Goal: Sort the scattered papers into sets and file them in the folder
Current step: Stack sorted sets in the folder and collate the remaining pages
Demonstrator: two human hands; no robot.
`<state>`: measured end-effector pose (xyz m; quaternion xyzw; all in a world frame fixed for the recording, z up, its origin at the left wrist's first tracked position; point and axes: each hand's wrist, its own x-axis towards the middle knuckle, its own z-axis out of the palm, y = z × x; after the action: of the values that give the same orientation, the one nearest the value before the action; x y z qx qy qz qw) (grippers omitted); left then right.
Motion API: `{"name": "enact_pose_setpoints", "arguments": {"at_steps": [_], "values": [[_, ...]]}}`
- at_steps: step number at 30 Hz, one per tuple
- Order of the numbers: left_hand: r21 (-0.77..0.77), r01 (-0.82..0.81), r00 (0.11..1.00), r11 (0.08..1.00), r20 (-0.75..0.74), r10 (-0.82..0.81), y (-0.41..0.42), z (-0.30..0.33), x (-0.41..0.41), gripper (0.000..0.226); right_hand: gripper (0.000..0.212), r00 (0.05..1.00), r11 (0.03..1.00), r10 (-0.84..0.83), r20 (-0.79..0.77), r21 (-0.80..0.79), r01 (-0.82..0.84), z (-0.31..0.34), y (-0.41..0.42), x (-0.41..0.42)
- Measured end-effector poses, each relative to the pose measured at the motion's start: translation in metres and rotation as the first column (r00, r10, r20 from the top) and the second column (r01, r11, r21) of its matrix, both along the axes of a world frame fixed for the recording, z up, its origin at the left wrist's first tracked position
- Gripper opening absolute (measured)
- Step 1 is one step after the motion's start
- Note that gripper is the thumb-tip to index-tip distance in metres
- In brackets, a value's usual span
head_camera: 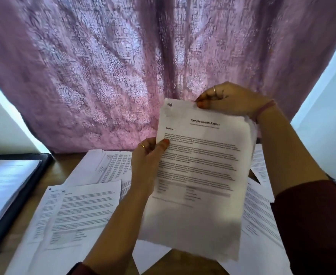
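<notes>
pages of the health report set point(199, 171), pinched only by left hand point(149, 157) and right hand point(226, 100), could slip and remix with scattered papers point(84, 211) below.

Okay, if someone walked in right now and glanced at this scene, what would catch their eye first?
Probably the sheet headed Sample Health Report, held up in the middle by the left hand at its side edge and the right hand pinching its top. Behind hangs a pink patterned curtain; loose papers cover the table, with a black folder at far left.
</notes>
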<state>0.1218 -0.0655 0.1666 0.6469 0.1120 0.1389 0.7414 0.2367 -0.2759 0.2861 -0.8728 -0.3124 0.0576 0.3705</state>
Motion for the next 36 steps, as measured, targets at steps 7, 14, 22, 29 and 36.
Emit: {"name": "enact_pose_setpoints", "arguments": {"at_steps": [7, 14, 22, 29, 36], "values": [[0.128, 0.067, 0.972, 0.989, -0.234, -0.036, 0.027, -0.059, -0.014, 0.014, 0.008, 0.942, 0.992, 0.071, -0.327, -0.073, -0.100, -0.080, 0.031, 0.022], [0.094, 0.128, 0.917, 0.987, -0.391, -0.081, 0.036, -0.133, -0.038, 0.026, 0.013, 0.811, 0.980, 0.042, -0.584, -0.133, -0.147, -0.192, 0.051, 0.019], [0.208, 0.166, 0.866, 0.964, -0.498, -0.042, 0.035, -0.165, -0.040, 0.016, 0.011, 0.789, 0.953, -0.044, -0.613, -0.262, -0.150, -0.235, 0.053, 0.026], [0.290, 0.140, 0.887, 0.947, -0.461, 0.010, 0.028, -0.175, -0.033, 0.007, 0.042, 0.831, 0.805, -0.540, -0.131, -0.368, 0.465, -0.259, 0.041, 0.063], [0.245, 0.102, 0.903, 0.964, -0.430, 0.014, 0.026, -0.179, -0.035, 0.026, 0.064, 0.736, 0.773, -0.631, -0.245, -0.278, 0.570, -0.276, 0.059, 0.077]]}}
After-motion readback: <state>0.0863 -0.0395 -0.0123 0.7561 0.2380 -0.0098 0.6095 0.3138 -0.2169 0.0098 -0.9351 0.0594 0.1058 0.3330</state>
